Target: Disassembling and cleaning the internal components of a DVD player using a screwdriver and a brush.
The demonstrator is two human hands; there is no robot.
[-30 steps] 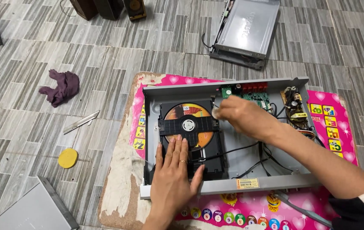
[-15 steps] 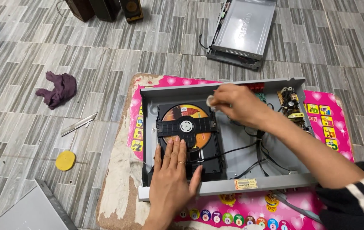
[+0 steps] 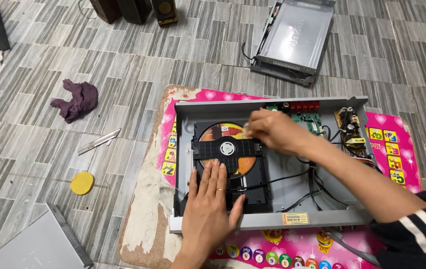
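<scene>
The left hand (image 3: 208, 209) is being pressed flat, fingers spread, on the black disc tray (image 3: 228, 172) inside the opened grey player (image 3: 273, 164) on the pink mat (image 3: 397, 154). The right hand (image 3: 273, 130), arm stretched across, is being curled with fingertips pinched at the orange disc (image 3: 218, 134) edge.

Grey wood-look tile floor (image 3: 33, 149); dark speaker boxes (image 3: 133, 10) at top.

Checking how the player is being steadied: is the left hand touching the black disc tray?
Touching. The head view shows the left hand lying flat, palm down, on the black disc tray, its fingers spread over the tray's front part with no gap visible.
</scene>
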